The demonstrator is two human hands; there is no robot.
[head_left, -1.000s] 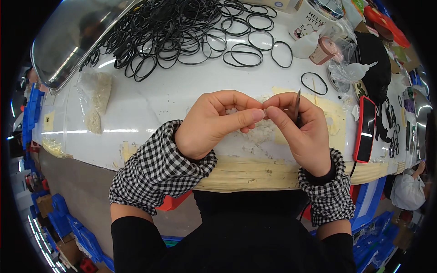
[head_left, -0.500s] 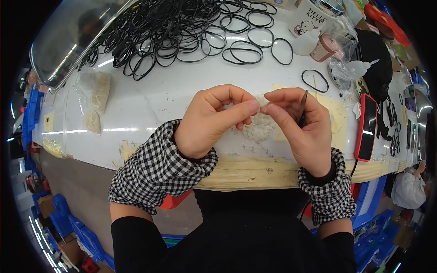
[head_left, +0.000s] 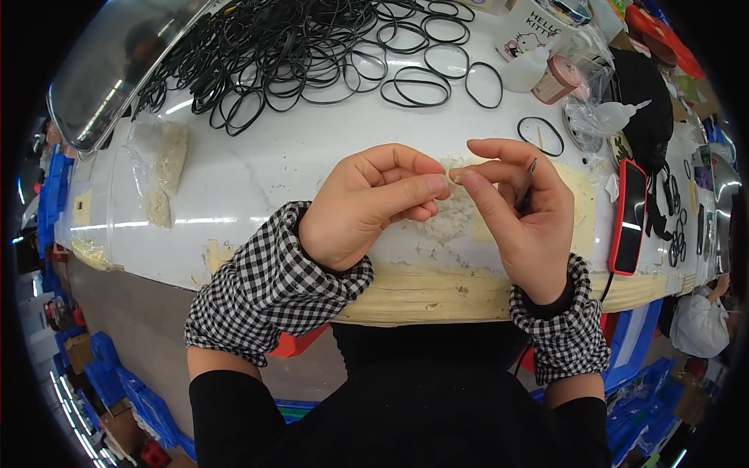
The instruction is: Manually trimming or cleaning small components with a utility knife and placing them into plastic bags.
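Note:
My left hand (head_left: pixel 367 207) is closed in a pinch, thumb against forefinger. Whatever lies between those fingertips is too small to make out. Facing it, my right hand (head_left: pixel 527 218) pinches with thumb and a finger, almost touching the left fingertips, while its forefinger is raised. A slim dark metal tool (head_left: pixel 527 181) is tucked among the right fingers; its kind cannot be told. Beneath both hands a loose heap of small whitish pieces (head_left: pixel 443 225) lies on the white table (head_left: pixel 257 175), partly hidden by them.
Black rubber-like loops (head_left: pixel 289 54) are piled at the back, with a single loop (head_left: pixel 540 136) nearer. A clear bag of whitish pieces (head_left: pixel 165 168) lies left. On the right are a red-cased phone (head_left: pixel 628 218), a pink tub (head_left: pixel 556 80) and a squeeze bottle (head_left: pixel 612 117). Yellowish tape (head_left: pixel 437 296) covers the front edge.
My right forefinger has lifted away from the thumb, and the metal tool has shifted slightly with the fingers. My left hand stays nearly in place, still pinching.

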